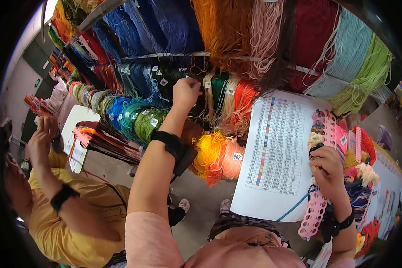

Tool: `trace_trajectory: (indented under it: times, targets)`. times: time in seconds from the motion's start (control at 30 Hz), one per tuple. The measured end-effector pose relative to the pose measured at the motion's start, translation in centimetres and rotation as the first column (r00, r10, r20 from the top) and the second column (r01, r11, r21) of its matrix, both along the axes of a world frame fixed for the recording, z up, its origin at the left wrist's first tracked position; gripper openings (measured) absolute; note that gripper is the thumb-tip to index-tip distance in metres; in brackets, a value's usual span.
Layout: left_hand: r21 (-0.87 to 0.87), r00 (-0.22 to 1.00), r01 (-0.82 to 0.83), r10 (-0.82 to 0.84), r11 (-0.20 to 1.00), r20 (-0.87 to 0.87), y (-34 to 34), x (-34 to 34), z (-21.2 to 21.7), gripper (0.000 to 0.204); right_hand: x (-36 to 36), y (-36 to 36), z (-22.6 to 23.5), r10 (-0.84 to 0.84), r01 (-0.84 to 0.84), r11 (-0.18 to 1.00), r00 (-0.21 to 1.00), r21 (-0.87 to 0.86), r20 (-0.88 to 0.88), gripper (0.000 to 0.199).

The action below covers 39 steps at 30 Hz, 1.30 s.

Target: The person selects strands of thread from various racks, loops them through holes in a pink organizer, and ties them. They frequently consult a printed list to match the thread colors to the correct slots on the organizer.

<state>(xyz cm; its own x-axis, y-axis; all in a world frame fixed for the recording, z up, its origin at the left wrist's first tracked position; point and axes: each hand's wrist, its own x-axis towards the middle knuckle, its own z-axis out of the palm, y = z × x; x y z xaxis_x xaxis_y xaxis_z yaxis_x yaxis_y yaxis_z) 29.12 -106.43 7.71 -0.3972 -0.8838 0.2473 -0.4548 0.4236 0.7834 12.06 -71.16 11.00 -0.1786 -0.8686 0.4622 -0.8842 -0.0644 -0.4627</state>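
Note:
My left hand point(186, 92) reaches up to the lower row of hanging thread skeins. Its fingers are pinched together beside a small white tag, close to dark, nearly black thread point(167, 89); what they hold, if anything, I cannot make out. On the right, my right hand point(328, 169) is closed round a long pink perforated thread holder point(312, 216), with colourful thread bundles point(362, 176) hanging beside it. A printed sheet point(272, 149) with a table and a column of colour blocks lies against that hand's fingers. Something black shows by the fingertips.
Yellow and peach skeins point(210, 154) and a row of blue and green skeins point(134, 118) bulge out below the rack rail point(236, 57). Left of me a person in a yellow shirt point(85, 214) stands close, hands raised, beside a white board point(78, 147) and red-brown threads point(107, 140).

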Motion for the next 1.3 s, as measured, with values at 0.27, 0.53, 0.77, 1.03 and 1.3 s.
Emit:
trace_trajectory:
  times: [0.27,0.53,0.77,1.03,1.3]
  targets:
    - [0.535,0.81,0.472,-0.107,0.701,-0.576,-0.5,1.4,1.1,0.005,-0.5,-0.3,0.3,-0.016,0.016,1.0,1.0,0.017,0.012,0.011]
    - [0.591,0.782,0.57,-0.156,0.571,-0.603,0.7,1.6,5.1,0.01,-1.0,0.2,0.3,-0.022,0.022,1.0,0.999,0.016,0.023,0.012]
    - [0.532,0.8,0.524,-0.169,0.665,-0.576,1.5,0.9,6.4,0.007,-1.5,0.3,2.2,0.062,-0.067,0.985,0.997,0.159,0.039,0.014]
    - [0.687,0.747,0.645,-0.088,0.334,-0.659,0.5,1.4,6.4,0.018,2.4,-9.9,8.7,0.009,-0.235,0.935,0.763,0.266,0.646,0.014]
    - [0.64,0.653,0.757,-0.174,0.128,-0.737,-3.1,3.2,5.6,0.027,8.7,-27.5,2.2,-0.034,-0.301,0.953,-0.02,0.026,0.999,0.019]
